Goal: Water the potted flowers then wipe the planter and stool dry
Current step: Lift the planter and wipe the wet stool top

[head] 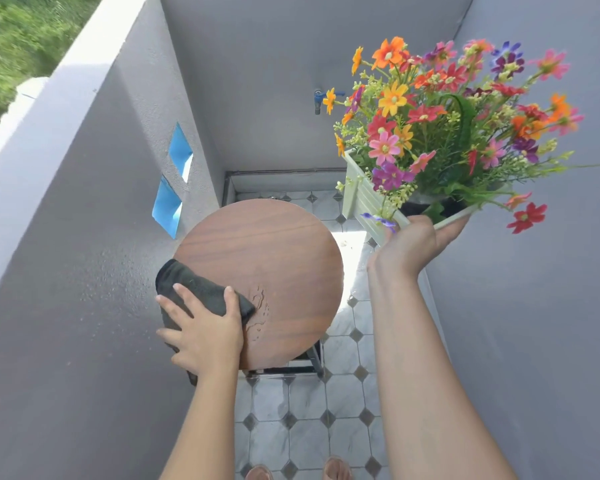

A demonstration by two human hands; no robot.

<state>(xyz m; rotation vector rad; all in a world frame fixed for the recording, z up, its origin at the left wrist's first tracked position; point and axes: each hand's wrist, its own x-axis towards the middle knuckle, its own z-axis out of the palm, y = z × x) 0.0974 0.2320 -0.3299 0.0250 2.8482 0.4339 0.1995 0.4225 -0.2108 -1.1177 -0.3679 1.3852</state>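
Note:
A round brown wooden stool [267, 258] stands in the middle of a narrow tiled balcony. Water drops [260, 311] lie on its near left part. My left hand [203, 332] presses a dark cloth [201, 289] flat on the stool's left edge, next to the wet patch. My right hand [414, 245] holds a pale green slatted planter [362, 199] up in the air to the right of the stool, gripping its near edge from below. The planter is tilted and full of many-coloured flowers [440, 119].
Grey walls close in on the left, back and right. A blue tap [318, 100] sticks out of the back wall. Two diamond-shaped openings [174, 178] pierce the left wall. The floor tiles [291, 427] look wet near the stool. My feet [298, 471] show at the bottom edge.

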